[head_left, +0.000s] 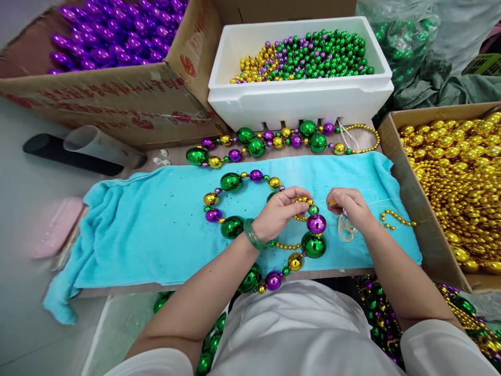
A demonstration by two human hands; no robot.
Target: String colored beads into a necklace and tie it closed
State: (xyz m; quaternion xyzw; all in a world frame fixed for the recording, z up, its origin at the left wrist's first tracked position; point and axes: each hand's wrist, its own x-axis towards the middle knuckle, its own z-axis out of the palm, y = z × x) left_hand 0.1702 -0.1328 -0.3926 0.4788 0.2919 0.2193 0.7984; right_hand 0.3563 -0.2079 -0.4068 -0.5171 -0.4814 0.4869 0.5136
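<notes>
Purple-bead box: a big brown cardboard box (117,99) at the far left, filled with shiny purple oval beads (113,31).
Gold-bead box: a brown cardboard box (395,162) at the right edge, heaped with small shiny gold round beads (462,167).
Foam box: a white foam box (297,99) at the far middle, holding mixed green, purple and gold small beads (309,55).
Towel: a turquoise terry towel (156,230) spread over the wooden work surface (180,155), one end hanging off at the left.
Finished strand: a bead necklace of large green, purple and gold balls (274,141) lies on the surface between the foam box and the towel.
Strand in hand: a looped strand of large green, purple and gold shiny balls (230,203) lies on the towel, curving from the far side round to the near edge and up to both hands.
Left hand: the left hand (279,211), a green bangle (252,235) on its wrist, is closed in a pinch on the strand's end at a small green bead (313,210).
Right hand: the right hand (350,209) is closed, pinching a thin white thread (385,202) just beside the left fingertips.
Short gold piece: a short run of tiny gold beads (395,218) lies on the towel near the right hand.
</notes>
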